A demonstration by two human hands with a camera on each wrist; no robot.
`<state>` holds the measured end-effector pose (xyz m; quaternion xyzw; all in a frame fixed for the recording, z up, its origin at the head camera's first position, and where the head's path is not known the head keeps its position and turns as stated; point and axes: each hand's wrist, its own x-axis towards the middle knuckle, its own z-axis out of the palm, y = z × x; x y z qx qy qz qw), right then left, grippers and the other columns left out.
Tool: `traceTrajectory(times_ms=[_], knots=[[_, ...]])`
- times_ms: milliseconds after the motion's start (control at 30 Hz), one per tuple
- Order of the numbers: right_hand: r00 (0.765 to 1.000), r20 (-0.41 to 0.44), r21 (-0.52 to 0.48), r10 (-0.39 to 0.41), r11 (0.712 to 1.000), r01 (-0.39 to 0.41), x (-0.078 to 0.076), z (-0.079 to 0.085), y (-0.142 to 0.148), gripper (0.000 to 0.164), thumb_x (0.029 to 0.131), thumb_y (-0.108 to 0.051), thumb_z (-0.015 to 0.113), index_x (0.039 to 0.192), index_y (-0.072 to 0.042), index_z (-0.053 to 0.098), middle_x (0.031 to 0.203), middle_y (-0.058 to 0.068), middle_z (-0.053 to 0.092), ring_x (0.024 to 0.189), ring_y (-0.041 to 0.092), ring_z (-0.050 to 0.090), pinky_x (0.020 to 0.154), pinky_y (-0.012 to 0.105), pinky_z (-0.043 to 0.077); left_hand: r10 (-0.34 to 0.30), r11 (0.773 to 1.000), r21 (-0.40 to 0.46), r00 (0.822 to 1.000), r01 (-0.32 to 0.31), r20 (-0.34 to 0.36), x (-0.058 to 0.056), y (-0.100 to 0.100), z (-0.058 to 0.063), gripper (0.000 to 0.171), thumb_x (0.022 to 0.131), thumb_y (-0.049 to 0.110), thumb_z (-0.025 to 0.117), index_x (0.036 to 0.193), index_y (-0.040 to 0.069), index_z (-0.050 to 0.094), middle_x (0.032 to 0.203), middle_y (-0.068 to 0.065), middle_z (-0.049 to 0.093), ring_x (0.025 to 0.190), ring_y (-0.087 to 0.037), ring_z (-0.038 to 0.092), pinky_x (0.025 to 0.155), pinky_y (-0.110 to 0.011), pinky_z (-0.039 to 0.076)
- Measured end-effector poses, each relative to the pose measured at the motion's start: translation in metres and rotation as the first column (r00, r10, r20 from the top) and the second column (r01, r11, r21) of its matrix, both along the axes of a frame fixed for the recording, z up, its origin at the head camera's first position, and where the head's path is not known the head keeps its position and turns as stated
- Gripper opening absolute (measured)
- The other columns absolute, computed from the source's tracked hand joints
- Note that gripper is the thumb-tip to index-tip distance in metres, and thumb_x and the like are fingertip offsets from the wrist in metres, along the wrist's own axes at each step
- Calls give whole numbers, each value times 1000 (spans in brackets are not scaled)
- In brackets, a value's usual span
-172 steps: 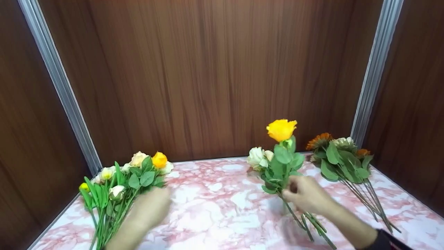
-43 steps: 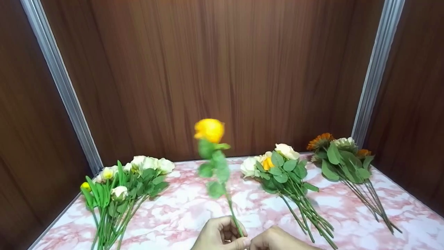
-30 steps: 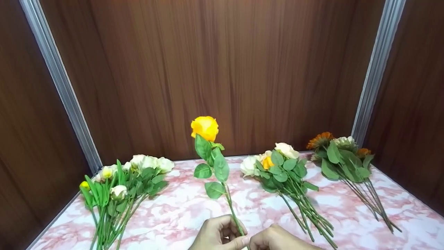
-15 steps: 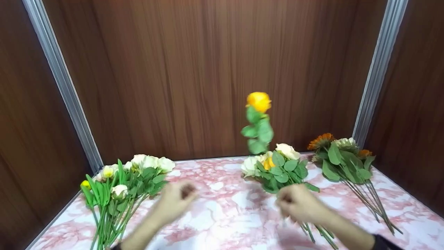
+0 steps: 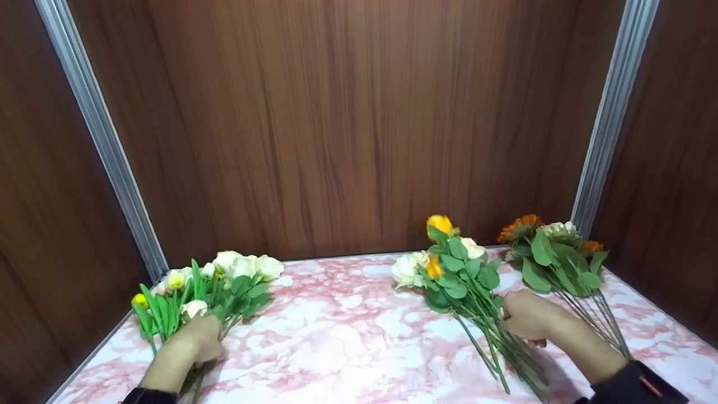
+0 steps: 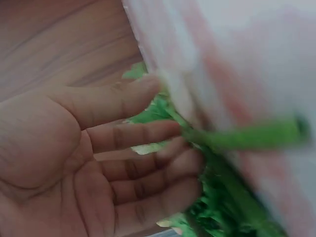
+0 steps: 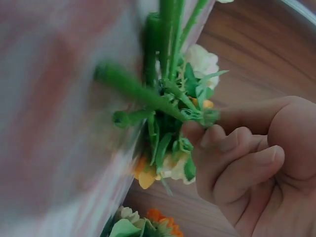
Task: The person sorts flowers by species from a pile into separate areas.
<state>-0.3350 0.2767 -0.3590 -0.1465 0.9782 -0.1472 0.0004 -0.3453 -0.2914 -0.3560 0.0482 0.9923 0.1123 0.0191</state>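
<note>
On the left side of the head view, my left hand (image 5: 199,339) is over the stems of a bunch of flowers with white roses (image 5: 244,266) and yellow tulips (image 5: 175,279). The left wrist view has its fingers fairly straight, tips right at the green stems (image 6: 237,192). My right hand (image 5: 530,317) pinches a stem (image 7: 143,94) between thumb and curled fingers. That yellow rose (image 5: 439,225) lies over the right-middle bunch, its head above a cream rose (image 5: 472,248), a white rose (image 5: 406,269) and an orange-yellow one (image 5: 433,267).
A third bunch, with orange flowers (image 5: 519,227) and dark leaves, lies at the far right, just beyond my right hand. The marbled pink-and-white table (image 5: 325,336) ends at a brown wood-grain wall (image 5: 348,140), with metal corner posts (image 5: 608,112) on both sides.
Both hands held the yellow rose upright at the front middle. The left let go and moved to the left bunch; the right carried the rose rightward and lowered it onto the right-middle bunch.
</note>
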Motion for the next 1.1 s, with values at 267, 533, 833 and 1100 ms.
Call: traceTrajectory(times_ms=[267,533,833,1100], knots=[[999,5,12,37,999,-37,1,-3,-2,32,82,-13,60,51,-10,53,34,-4,44,25,7,42,30,22,37,79,983,152,980,-107,180,-4,-9,-6,14,80,5,66,73,-2,55,54,-11,59,43,-17,58,43,-33,52],[999,33,20,-19,1000,18,2,1,-6,42,87,-25,60,49,-10,54,33,-5,43,27,9,45,34,23,41,96,962,259,995,-88,-20,-6,-9,-8,19,72,-4,58,54,2,54,41,-4,53,32,-11,51,38,-29,49],[988,-83,-40,-127,992,124,5,9,-10,43,87,-31,59,50,-16,45,41,-6,39,32,8,41,40,27,40,142,866,493,986,-81,-87,1,16,22,12,80,4,63,86,-5,59,60,-10,61,43,-15,58,48,-32,53],[978,-207,-186,-2,982,-37,31,25,-49,31,89,-36,58,63,-19,54,52,-8,46,44,4,37,42,22,38,-190,592,780,976,203,-110,34,96,46,37,83,6,64,114,-9,53,80,-15,65,57,-25,64,57,-40,57]])
